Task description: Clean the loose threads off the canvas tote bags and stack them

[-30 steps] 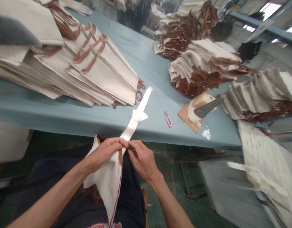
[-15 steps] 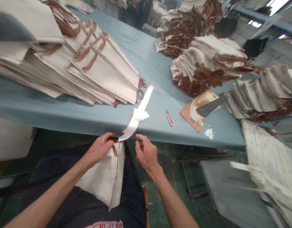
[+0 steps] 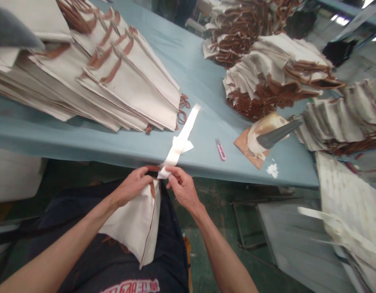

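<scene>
A cream cloth bag (image 3: 135, 228) with brown edging hangs over my lap, below the front edge of the blue table (image 3: 84, 144). My left hand (image 3: 131, 186) is closed on the bag's top edge. My right hand (image 3: 182, 188) pinches the lower end of a white strip (image 3: 183, 140) right beside my left hand. The strip runs up over the table edge and lies across the tabletop.
A tall fanned stack of finished bags (image 3: 93, 77) fills the table's left. Heaps of bags with brown handles (image 3: 267, 77) lie at the back right. Small pink snips (image 3: 220, 149) and a brown board with a grey cone (image 3: 264, 138) sit near the front edge.
My right hand, which had let go and hung open half a second ago, has come back to the strip's end. The bag has dropped lower on my lap than a second ago.
</scene>
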`<act>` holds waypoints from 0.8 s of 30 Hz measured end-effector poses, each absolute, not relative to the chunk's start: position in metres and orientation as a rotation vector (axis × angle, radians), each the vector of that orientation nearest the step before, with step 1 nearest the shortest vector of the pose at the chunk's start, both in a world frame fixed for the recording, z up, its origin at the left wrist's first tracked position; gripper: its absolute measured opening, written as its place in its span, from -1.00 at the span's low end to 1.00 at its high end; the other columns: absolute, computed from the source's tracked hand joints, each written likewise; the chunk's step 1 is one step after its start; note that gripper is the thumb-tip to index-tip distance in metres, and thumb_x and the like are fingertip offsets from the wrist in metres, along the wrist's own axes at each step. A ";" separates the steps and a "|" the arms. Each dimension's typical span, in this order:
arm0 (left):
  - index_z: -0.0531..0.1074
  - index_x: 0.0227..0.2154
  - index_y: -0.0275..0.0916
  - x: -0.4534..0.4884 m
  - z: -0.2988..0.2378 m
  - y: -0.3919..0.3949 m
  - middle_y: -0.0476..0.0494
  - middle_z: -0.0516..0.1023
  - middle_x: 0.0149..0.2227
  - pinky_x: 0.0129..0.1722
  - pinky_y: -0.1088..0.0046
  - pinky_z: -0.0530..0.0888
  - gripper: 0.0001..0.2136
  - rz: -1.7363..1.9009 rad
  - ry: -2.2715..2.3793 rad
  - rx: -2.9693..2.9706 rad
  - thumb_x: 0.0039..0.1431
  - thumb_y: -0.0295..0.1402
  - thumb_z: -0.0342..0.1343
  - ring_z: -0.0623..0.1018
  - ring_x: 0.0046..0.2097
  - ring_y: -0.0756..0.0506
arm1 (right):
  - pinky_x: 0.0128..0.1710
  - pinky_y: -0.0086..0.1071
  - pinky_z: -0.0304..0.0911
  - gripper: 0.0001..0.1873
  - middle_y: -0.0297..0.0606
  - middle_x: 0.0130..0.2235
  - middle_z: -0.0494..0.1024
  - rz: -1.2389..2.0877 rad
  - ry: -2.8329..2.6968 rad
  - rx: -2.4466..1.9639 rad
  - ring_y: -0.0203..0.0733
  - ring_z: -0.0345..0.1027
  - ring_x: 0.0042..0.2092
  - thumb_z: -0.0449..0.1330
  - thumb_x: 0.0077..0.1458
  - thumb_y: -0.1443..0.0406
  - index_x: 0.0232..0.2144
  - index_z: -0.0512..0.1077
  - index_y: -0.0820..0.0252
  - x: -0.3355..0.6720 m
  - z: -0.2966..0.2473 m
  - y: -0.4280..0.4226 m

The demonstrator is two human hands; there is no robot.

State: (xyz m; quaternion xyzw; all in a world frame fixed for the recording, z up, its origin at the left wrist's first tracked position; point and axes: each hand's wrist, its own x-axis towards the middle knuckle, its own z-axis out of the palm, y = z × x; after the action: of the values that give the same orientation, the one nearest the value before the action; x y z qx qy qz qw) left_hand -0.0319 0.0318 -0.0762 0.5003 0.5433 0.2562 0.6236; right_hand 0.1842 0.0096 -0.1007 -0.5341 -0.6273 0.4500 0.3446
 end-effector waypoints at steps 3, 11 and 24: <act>0.70 0.06 -0.18 -0.039 -0.062 0.025 -0.20 0.84 -0.02 0.26 0.12 0.57 -0.42 0.553 1.165 1.155 -0.05 -0.13 0.17 0.73 0.13 -0.39 | -0.41 -0.43 0.39 -0.58 -0.32 -0.42 0.65 1.237 -1.585 -1.373 -0.24 0.46 -0.47 0.06 0.48 0.20 0.17 0.59 0.22 0.183 -0.086 -0.001; 0.74 -0.28 -0.12 -0.029 -0.029 0.022 -0.08 0.80 -0.21 0.11 0.24 0.58 -0.69 0.506 1.047 1.174 0.00 -0.14 0.21 0.70 -0.05 -0.32 | -0.33 -0.37 0.45 -0.61 -0.26 -0.32 0.71 1.083 -1.724 -1.348 -0.19 0.54 -0.38 0.07 0.47 0.25 0.11 0.64 0.21 0.186 -0.045 -0.007; 0.71 -0.43 -0.11 -0.027 -0.016 0.016 -0.01 0.62 -0.47 -0.30 0.38 0.49 -0.77 0.514 1.087 0.969 -0.13 -0.15 0.26 0.52 -0.38 -0.15 | -0.16 -0.33 0.49 -0.63 -0.19 -0.17 0.70 0.540 -2.124 -1.252 -0.10 0.62 -0.16 0.18 0.27 0.41 0.02 0.67 0.12 0.194 -0.024 -0.019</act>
State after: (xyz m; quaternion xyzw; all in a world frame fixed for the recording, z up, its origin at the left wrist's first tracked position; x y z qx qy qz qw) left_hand -0.0275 0.0160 -0.0161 0.4379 0.4911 0.2322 0.7164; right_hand 0.1943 -0.0185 -0.0244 -0.4727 -0.8018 0.2036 0.3038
